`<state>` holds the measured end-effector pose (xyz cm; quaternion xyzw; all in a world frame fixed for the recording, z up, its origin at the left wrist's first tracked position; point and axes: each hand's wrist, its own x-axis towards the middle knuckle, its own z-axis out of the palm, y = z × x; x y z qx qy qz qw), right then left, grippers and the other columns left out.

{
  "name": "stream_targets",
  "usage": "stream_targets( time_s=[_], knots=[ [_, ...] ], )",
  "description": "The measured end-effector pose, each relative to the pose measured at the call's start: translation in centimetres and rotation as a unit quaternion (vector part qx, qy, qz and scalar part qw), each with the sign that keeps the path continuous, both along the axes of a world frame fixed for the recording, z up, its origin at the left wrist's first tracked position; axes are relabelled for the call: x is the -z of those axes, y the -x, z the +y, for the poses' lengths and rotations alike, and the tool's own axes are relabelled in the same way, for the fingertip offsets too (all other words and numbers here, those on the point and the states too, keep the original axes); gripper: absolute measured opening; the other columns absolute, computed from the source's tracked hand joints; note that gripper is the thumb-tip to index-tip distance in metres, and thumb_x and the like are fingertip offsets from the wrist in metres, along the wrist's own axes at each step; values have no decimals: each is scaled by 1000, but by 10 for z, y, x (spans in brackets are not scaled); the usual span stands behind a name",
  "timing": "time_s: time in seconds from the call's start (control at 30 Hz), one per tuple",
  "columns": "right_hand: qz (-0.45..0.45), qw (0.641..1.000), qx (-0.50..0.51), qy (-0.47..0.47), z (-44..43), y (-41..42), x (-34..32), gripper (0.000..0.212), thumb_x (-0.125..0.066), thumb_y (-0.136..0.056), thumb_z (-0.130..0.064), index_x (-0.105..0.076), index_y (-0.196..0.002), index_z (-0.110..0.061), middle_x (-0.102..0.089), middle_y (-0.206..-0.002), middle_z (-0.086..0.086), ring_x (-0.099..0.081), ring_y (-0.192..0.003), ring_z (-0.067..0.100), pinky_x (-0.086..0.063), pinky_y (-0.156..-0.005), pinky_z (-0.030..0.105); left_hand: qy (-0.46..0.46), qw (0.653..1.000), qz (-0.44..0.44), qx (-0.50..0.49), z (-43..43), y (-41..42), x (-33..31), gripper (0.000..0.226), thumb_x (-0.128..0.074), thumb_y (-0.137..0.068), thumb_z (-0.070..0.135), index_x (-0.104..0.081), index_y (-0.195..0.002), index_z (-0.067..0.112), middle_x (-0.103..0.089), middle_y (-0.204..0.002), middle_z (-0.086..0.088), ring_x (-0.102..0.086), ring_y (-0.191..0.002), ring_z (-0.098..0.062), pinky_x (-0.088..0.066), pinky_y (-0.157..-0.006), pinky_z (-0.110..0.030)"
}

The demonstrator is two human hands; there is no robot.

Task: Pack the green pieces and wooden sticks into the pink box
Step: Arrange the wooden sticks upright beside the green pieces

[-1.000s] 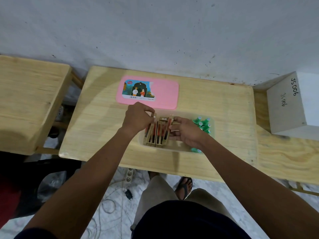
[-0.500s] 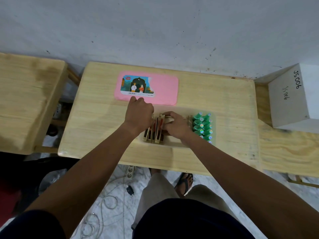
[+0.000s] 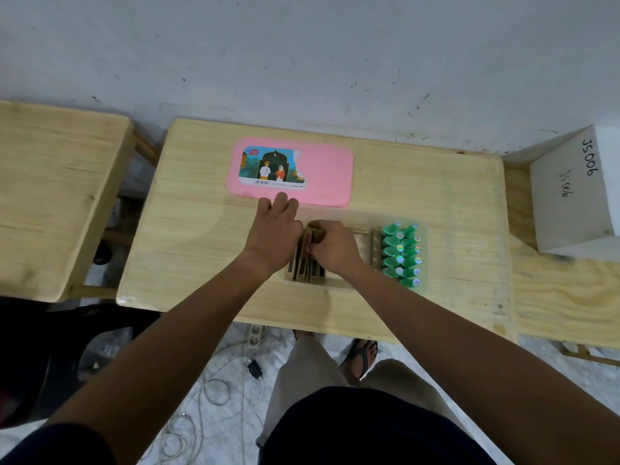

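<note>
A translucent box (image 3: pixel 335 286) sits on the wooden table (image 3: pixel 201 250). Its flat pink lid (image 3: pixel 325 172), with a picture label, lies just beyond it. Green pieces (image 3: pixel 401 253) fill the box's right end in two neat rows. Wooden sticks (image 3: pixel 307 271) stand on edge in a tight bundle at the box's left end. My left hand (image 3: pixel 273 229) presses against the bundle's left side, fingers stretched toward the lid. My right hand (image 3: pixel 335 246) is curled over the top of the bundle and grips it. More sticks (image 3: pixel 373 246) stand next to the green pieces.
A white box marked JS006 (image 3: pixel 570 196) stands on the bench at the right. A second wooden table (image 3: pixel 57 196) is at the left, across a gap. Cables and a power strip (image 3: pixel 254 335) lie on the floor by my legs.
My right hand has slid left over the top of the sticks, squeezing them into a tighter bundle against my left hand. My left hand's fingers have stretched out toward the lid.
</note>
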<state>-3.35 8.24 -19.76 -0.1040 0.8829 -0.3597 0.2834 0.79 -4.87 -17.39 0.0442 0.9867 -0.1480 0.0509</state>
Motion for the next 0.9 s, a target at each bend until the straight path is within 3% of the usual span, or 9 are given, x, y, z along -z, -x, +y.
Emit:
stream_targets(
  time_s=[0.13,0.27,0.53,0.7,0.77,0.9],
  knots=[
    [-17,1000,4,-6,-6,-1,3,30,-68,-80,-13,-72,-109,-18,-75,-100,6,-67,-96,29,-46,-74,24,-4,1000,-10,-14,2,0,-6,9,-66,-70,8,-70,-69,17,-53,-93,-4,-45,-102,-30,-35,-79,-41],
    [-19,1000,22,10,-12,-4,3,24,-70,-75,-9,-73,-98,-15,-74,-86,8,-69,-81,30,-57,-74,40,9,999,-21,-36,1,-1,-8,8,-70,-69,11,-70,-67,19,-53,-91,-3,-48,-99,-29,-36,-77,-39],
    [-59,996,68,30,-9,-8,8,26,-73,-75,-7,-69,-99,-17,-73,-86,8,-71,-75,30,-60,-72,45,-11,992,-21,-127,2,-3,-9,7,-69,-79,20,-73,-76,24,-49,-107,-5,-38,-107,-29,-33,-82,-43],
    [-69,992,97,40,-11,-13,10,32,-76,-74,-12,-67,-104,-18,-71,-93,7,-70,-82,31,-60,-72,47,-81,978,-30,-188,1,2,-1,18,-68,-83,24,-76,-97,32,-40,-106,-3,-29,-105,-29,-21,-79,-41],
    [-74,991,104,45,-11,-13,11,35,-77,-73,-13,-66,-107,-16,-71,-92,6,-70,-82,30,-60,-72,46,-122,968,-45,-216,-2,3,0,22,-68,-84,27,-74,-103,36,-40,-105,-4,-32,-107,-30,-23,-83,-42],
    [-70,991,104,48,-8,-16,9,32,-76,-72,-25,-66,-102,-19,-72,-91,6,-70,-81,31,-59,-74,44,-142,958,-49,-244,-1,5,1,13,-69,-81,28,-76,-91,32,-42,-99,-1,-33,-102,-28,-23,-80,-41]
  ],
)
